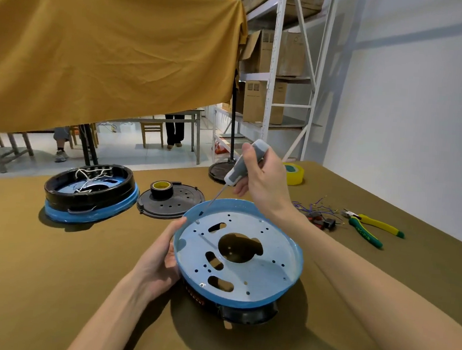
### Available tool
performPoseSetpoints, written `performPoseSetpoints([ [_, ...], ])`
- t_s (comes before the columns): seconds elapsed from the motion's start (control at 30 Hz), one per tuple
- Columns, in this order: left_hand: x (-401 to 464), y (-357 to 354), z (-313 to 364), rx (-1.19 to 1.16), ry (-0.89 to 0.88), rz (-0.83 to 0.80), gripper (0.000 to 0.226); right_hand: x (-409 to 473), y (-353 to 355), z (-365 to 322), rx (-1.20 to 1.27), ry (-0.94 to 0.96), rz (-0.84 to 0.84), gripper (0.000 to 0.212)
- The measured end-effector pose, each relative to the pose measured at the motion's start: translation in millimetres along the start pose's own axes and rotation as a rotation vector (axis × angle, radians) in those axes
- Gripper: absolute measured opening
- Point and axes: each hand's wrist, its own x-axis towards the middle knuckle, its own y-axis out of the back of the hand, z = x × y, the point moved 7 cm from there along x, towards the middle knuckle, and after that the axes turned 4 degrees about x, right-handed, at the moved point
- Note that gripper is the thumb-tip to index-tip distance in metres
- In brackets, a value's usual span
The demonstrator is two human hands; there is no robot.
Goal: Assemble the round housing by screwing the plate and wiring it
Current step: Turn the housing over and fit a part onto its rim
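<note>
A round housing (293,265) with a blue rim and black base sits tilted on the table in front of me. Inside it lies a pale metal plate (268,247) with holes and slots. My left hand (159,260) grips the housing's left rim. My right hand (263,177) holds a grey-handled screwdriver (241,164), whose tip points down at the plate's far left edge, just above a small screw (197,222). Another screw (202,284) sits at the plate's near edge. Loose wires with small black parts (315,213) lie to the right.
A second housing (90,194) with white wires inside stands at the left. A black perforated cover (177,203) carries a roll of tape (162,188). Yellow tape (295,174) and green-yellow pliers (369,227) lie at the right. A mustard cloth hangs behind.
</note>
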Motion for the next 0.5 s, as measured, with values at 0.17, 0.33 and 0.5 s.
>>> performPoseSetpoints([
  [0.17,0,-4,-4,0.007,0.028,-0.039,0.056,4,-22,9,-0.045,0.017,-0.064,0.028],
  [0.33,5,-1,-5,-0.008,0.04,-0.042,0.065,5,-19,13,-0.067,0.013,-0.057,0.029],
  [0.5,5,-2,-7,-0.035,0.078,-0.055,0.062,6,-15,10,-0.089,0.022,-0.046,0.026],
])
